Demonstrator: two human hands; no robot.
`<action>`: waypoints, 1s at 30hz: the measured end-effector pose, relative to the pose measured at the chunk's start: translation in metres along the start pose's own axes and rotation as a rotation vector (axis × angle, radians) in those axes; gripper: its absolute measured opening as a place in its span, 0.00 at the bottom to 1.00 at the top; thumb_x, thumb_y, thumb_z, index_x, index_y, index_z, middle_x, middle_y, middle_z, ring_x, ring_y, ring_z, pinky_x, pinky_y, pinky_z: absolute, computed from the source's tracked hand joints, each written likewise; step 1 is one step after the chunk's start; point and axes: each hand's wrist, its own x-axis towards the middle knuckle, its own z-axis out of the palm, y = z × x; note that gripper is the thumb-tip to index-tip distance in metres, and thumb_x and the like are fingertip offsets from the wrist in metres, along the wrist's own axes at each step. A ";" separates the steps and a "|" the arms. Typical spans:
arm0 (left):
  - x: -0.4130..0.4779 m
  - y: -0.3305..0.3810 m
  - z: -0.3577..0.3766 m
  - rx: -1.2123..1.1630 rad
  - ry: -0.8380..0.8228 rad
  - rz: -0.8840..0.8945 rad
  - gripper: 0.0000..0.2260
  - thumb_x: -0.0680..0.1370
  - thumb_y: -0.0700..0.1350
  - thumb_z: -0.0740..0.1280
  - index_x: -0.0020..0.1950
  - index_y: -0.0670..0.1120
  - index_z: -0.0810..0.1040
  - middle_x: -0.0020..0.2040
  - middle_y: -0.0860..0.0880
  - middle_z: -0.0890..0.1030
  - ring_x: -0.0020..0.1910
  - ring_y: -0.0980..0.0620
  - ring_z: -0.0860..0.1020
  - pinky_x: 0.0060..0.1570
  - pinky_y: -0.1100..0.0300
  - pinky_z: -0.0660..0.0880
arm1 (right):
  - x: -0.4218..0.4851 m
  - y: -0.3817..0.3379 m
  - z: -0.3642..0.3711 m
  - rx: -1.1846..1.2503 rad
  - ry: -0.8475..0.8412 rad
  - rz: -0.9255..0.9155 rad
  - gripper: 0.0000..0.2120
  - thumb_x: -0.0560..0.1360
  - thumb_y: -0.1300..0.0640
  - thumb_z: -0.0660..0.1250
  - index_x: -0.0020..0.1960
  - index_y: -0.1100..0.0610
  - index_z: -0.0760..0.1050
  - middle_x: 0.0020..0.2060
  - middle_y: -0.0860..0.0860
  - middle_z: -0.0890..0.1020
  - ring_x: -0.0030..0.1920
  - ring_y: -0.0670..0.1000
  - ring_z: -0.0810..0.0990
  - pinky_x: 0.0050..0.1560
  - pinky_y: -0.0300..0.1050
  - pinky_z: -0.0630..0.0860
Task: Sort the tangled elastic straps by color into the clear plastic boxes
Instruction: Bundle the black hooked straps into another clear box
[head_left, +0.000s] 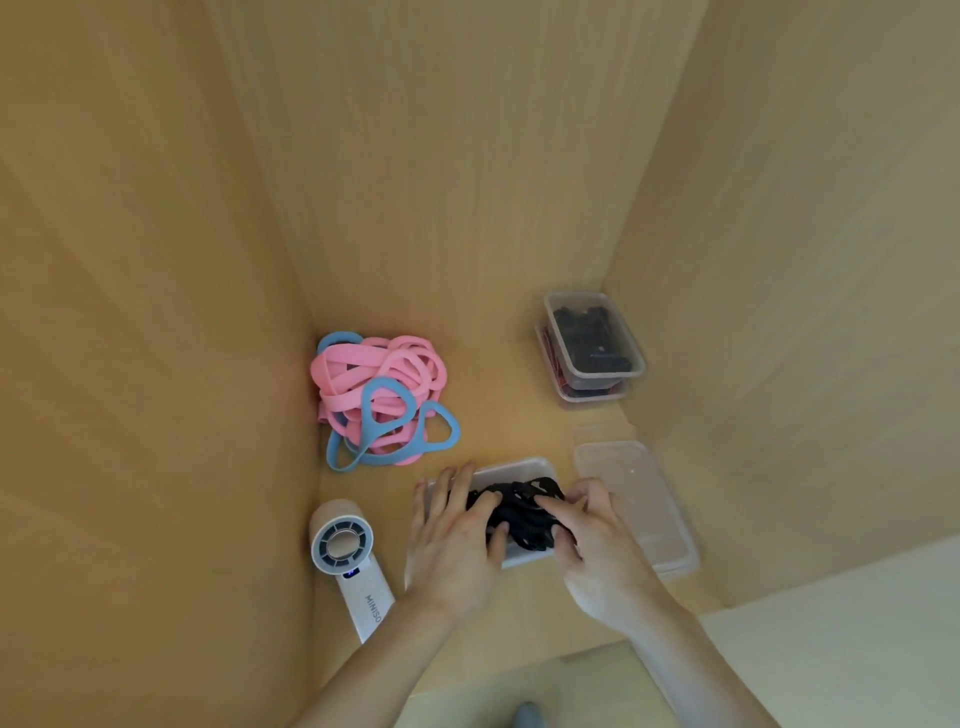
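Note:
A tangled heap of pink and blue elastic straps (382, 397) lies against the left wall of a wooden compartment. In front of it stands a clear plastic box (506, 470) filled with black straps (524, 512). My left hand (460, 535) lies over the box's left side, fingers spread and pressing on the black straps. My right hand (587, 535) presses on them from the right, its fingers bent over the bundle. Whether either hand grips the straps is unclear.
An empty clear box (639, 504) sits right of the filled one. Two stacked clear boxes (592, 345) stand in the back right corner, the upper holding dark items. A white handheld fan (345, 561) lies at the front left. Wooden walls close in on three sides.

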 end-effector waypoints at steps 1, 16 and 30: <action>0.001 0.000 0.000 -0.004 -0.003 -0.004 0.16 0.82 0.56 0.58 0.68 0.57 0.73 0.80 0.51 0.58 0.79 0.49 0.52 0.79 0.47 0.41 | 0.003 -0.003 0.000 0.025 0.011 0.008 0.19 0.82 0.60 0.61 0.72 0.51 0.74 0.58 0.45 0.66 0.57 0.45 0.69 0.59 0.34 0.69; -0.002 0.002 -0.008 0.062 -0.107 0.039 0.37 0.71 0.71 0.47 0.76 0.55 0.66 0.81 0.50 0.52 0.79 0.48 0.45 0.78 0.46 0.37 | 0.041 -0.035 -0.005 0.053 -0.136 0.324 0.05 0.71 0.63 0.74 0.38 0.56 0.80 0.41 0.53 0.84 0.44 0.52 0.83 0.46 0.48 0.82; 0.002 -0.012 -0.012 -0.028 -0.105 0.083 0.23 0.77 0.53 0.62 0.73 0.58 0.70 0.79 0.53 0.57 0.78 0.52 0.51 0.78 0.47 0.44 | 0.056 -0.036 -0.004 0.063 -0.337 0.244 0.04 0.75 0.60 0.69 0.42 0.58 0.79 0.38 0.53 0.82 0.43 0.53 0.82 0.40 0.46 0.80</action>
